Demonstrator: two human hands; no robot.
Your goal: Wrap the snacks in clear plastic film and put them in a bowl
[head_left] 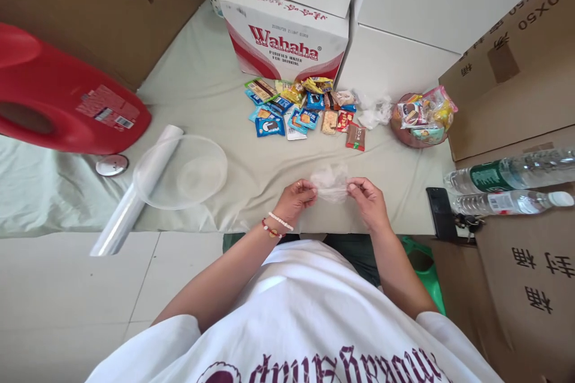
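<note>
A crumpled sheet of thin clear plastic film (331, 182) is stretched between my two hands, just above the cloth-covered table. My left hand (294, 198) pinches its left edge, and my right hand (366, 197) pinches the right edge. Beyond the film lies a loose pile of small wrapped snacks (271, 127), in blue, yellow, red and brown packets. A brown packet (356, 136) sits closest to my right hand. To the right of the pile is another bunched piece of clear plastic (376, 111). A round bowl (415, 139) beside it holds more packaged snacks.
At left stand a red jug (67, 96), a roll of clear film (119, 215), a clear round lid (202, 176) and a small round cap (111, 165). A Wahaha carton (287, 36) stands behind. Rightward are a phone (441, 214), water bottles (507, 202) and cardboard (525, 299).
</note>
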